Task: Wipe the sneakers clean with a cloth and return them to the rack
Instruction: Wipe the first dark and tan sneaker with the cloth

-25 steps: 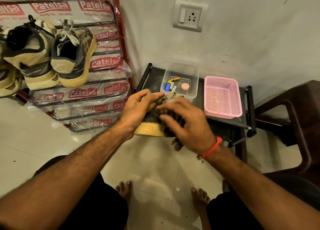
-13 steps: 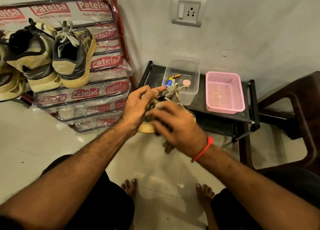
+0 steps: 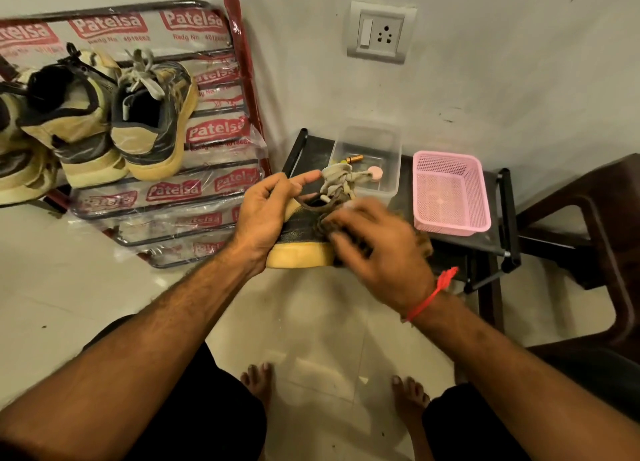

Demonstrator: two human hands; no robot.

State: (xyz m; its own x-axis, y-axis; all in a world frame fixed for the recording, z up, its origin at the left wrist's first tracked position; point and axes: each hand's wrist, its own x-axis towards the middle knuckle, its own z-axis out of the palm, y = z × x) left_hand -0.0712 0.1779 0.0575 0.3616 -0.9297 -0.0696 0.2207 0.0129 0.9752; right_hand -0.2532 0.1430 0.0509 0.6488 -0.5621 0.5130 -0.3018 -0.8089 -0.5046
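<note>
Sneaker (image 3: 304, 238) held in air before table (image 3: 460, 245), now tilted laces-up versus half a second ago. Left hand (image 3: 266, 214) gripping heel end; right hand (image 3: 381, 252), blurred, pressing dark cloth (image 3: 325, 226) on upper. Wiping continuing; rack (image 3: 214, 138) return pending.
</note>
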